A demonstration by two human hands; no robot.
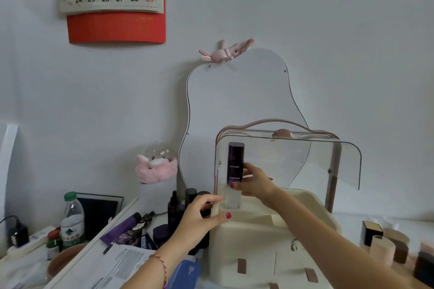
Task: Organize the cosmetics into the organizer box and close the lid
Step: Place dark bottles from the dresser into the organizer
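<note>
A cream organizer box [253, 239] stands in the middle of the table with its clear lid [317, 159] swung up and open. A tall dark purple bottle [235, 162] with a clear lower part stands upright at the box's back left corner, and my right hand [254, 182] grips it from the right side. My left hand [202, 218] rests on the box's left rim, fingers curled over the edge. Several dark bottles and jars [178, 211] wait just left of the box, partly hidden behind my left hand.
A wavy mirror [234, 101] leans on the wall behind the box. A purple tube [122, 230], papers [126, 263] and a water bottle [72, 220] lie at the left. Small boxes and a beige cylinder [382, 248] crowd the right edge.
</note>
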